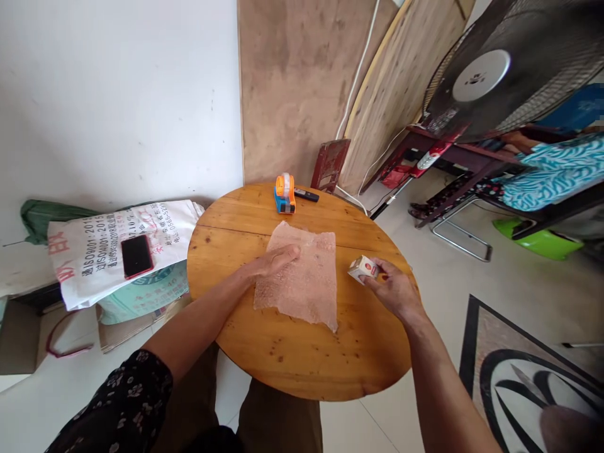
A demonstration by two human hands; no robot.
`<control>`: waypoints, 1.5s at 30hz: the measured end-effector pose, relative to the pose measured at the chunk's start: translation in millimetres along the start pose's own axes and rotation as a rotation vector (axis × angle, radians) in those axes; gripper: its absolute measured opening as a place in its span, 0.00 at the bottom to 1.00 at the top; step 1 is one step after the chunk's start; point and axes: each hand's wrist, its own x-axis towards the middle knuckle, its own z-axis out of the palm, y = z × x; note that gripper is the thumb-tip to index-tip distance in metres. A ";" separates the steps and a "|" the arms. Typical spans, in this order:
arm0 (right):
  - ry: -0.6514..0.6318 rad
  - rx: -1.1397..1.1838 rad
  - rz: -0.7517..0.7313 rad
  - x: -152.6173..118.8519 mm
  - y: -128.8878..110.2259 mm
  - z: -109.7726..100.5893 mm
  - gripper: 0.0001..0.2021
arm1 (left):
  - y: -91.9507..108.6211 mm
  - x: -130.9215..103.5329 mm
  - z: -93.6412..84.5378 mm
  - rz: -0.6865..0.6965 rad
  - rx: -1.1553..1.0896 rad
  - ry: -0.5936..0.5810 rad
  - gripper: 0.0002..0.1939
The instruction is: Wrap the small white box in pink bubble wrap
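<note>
A pinkish sheet of bubble wrap (306, 283) lies spread on the round wooden table (287, 371). Resting on its upper left part is my left hand (279, 259), fingers stretched out and holding nothing. To the right of the sheet, my right hand (392, 288) grips a small white box (364, 268) with red marks, tilted and close to the tabletop. Beyond the sheet stands an orange and blue tape dispenser (285, 195) with a roll of clear tape. A dark remote control (306, 195) lies beside it, near the far edge.
Left of the table, a phone (137, 256) lies on a white printed sack (174, 220). A wooden board (287, 94) leans behind the table. On the right are a large fan (481, 75) and a seated person in a blue patterned top (552, 173).
</note>
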 end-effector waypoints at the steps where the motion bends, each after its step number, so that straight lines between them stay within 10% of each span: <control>1: -0.009 -0.034 0.019 1.2 7.2 0.9 0.25 | 0.4 -0.2 -0.1 0.002 -0.003 -0.007 0.24; 7: 0.228 -0.027 -0.170 -13.4 -12.9 12.6 0.24 | 6.9 -4.5 -0.9 -0.039 0.026 0.010 0.26; 13: -0.027 0.001 -0.564 -5.4 -77.4 47.2 0.20 | 6.2 -9.5 1.7 -0.104 0.003 -0.048 0.37; 26: -0.070 -0.303 -0.376 28.7 -68.9 83.2 0.23 | 16.1 -13.3 -0.3 0.074 0.922 0.121 0.22; 45: 0.011 -0.208 -0.404 22.3 -74.1 73.3 0.21 | 21.0 -16.6 5.0 0.031 1.032 0.110 0.25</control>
